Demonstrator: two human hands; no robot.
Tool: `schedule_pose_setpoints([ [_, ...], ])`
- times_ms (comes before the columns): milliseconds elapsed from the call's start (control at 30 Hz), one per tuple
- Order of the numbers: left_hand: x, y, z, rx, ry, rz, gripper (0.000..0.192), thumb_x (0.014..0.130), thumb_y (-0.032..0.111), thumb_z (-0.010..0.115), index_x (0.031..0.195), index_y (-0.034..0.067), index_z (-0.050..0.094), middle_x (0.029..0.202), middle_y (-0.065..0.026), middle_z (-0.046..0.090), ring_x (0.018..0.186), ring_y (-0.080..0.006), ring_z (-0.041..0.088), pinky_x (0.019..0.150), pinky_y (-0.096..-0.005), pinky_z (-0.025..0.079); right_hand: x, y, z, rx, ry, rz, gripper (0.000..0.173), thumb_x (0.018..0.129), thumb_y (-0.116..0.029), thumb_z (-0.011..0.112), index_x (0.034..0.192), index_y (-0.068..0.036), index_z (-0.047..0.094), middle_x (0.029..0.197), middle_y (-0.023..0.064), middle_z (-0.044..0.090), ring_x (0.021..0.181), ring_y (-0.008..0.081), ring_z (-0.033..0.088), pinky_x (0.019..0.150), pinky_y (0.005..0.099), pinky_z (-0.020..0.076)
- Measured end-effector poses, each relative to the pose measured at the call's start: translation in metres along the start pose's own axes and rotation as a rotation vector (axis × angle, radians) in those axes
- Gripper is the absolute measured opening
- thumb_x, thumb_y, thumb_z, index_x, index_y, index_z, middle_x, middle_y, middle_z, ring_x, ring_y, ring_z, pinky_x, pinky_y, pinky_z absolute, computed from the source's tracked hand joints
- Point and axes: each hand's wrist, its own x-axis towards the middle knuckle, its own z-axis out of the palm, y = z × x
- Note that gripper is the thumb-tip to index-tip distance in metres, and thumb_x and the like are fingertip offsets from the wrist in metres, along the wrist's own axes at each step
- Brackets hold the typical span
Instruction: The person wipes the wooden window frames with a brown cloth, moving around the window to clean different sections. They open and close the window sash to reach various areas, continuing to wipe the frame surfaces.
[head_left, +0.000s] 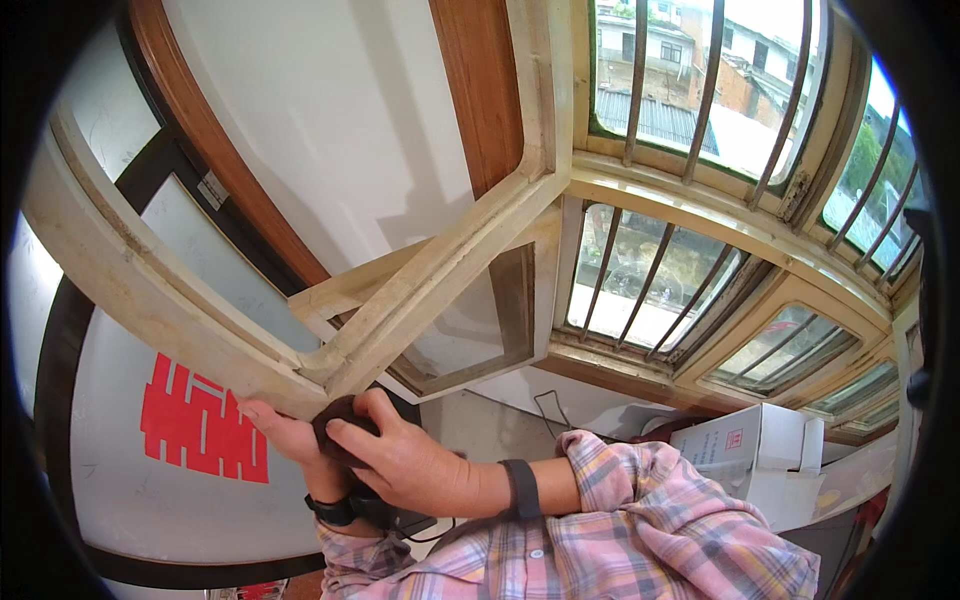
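My right hand (409, 454) is closed around a dark brown cloth or pad (345, 431) and holds it by the lower corner of an opened wooden window sash (330, 379). Just behind it, my left hand (281, 435) lies with its thumb and fingers along the underside of the same corner. Part of the left palm is hidden by the cloth and the right hand. The sash frame is cream-painted and looks worn and stained. A second, smaller opened sash (544, 322) with glass stands behind it, lower down.
Barred windows (660, 277) run along the right side. A white cardboard box (720, 450) stands at the lower right. To the left is a dark-framed frosted glass door (112, 495) with a red paper cutout (202, 435). A brown wooden trim (487, 97) borders the white wall panel.
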Motion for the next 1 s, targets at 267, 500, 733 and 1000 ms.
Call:
schedule_pose_setpoints([
  [267,0.014,-0.008,-0.017,0.094,-0.181,0.244,0.079,0.108,0.058,0.033,0.161,0.000,0.027,0.160,-0.0144,0.040,0.147,-0.0286,0.038,0.123,-0.0434,0.029,-0.013,0.002,-0.052,0.093,-0.035,0.023,0.040,0.091,-0.006,0.076,0.129,-0.007,0.064,0.114,0.0164,0.059,0.102,0.0342,0.066,0.087,0.0387,0.0555],
  [500,0.009,0.004,-0.001,0.165,-0.147,0.200,0.072,0.110,0.053,0.030,0.161,0.002,0.031,0.159,-0.0123,0.042,0.145,-0.0246,0.042,0.122,-0.0408,0.031,0.000,-0.013,-0.069,0.067,0.003,0.000,0.045,0.089,-0.003,0.078,0.132,-0.005,0.064,0.116,0.0147,0.061,0.102,0.0298,0.066,0.088,0.0349,0.0542],
  [733,0.011,0.016,0.002,0.209,-0.265,0.214,0.056,0.113,0.040,0.029,0.154,0.003,0.040,0.139,-0.0137,0.058,0.123,-0.0232,0.060,0.106,-0.0388,0.049,0.056,-0.082,-0.069,-0.123,0.098,-0.305,0.049,0.081,0.002,0.080,0.127,-0.005,0.067,0.114,0.0157,0.060,0.095,0.0300,0.066,0.077,0.0355,0.0552],
  [1000,0.011,0.019,0.012,0.300,-0.236,0.296,0.058,0.111,0.050,0.029,0.128,-0.001,0.052,0.113,-0.0068,0.055,0.104,-0.0148,0.052,0.095,-0.0288,0.041,0.212,-0.239,-0.125,-0.498,0.272,-0.758,0.029,0.084,-0.006,0.076,0.112,0.001,0.071,0.100,0.0201,0.067,0.092,0.0311,0.069,0.080,0.0362,0.0552],
])
